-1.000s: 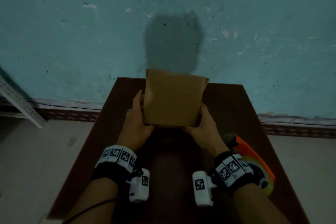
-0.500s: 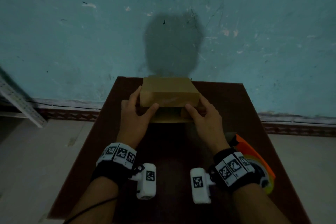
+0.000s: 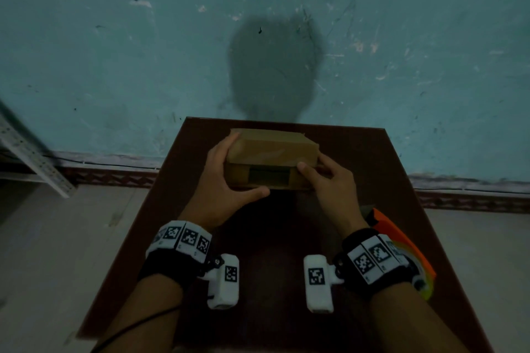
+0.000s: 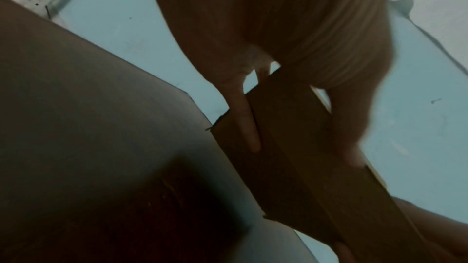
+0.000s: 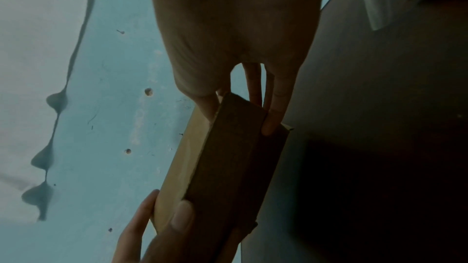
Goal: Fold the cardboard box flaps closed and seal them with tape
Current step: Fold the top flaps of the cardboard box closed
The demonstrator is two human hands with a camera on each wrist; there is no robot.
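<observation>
Small brown cardboard box (image 3: 272, 152) lying on the dark brown wooden worktop (image 3: 372, 169) near the far edge, left hand (image 3: 220, 189) gripping its left end, right hand (image 3: 329, 180) gripping its right end, orange tape dispenser (image 3: 401, 241) beside the right wrist

Low, rectangular brown cardboard box (image 3: 272, 150) lying flat at the far middle of the table, its near end open: short side flaps folded inward, a dark gap between them. Orange tape dispenser (image 3: 401, 241) lies near the right edge.
</observation>
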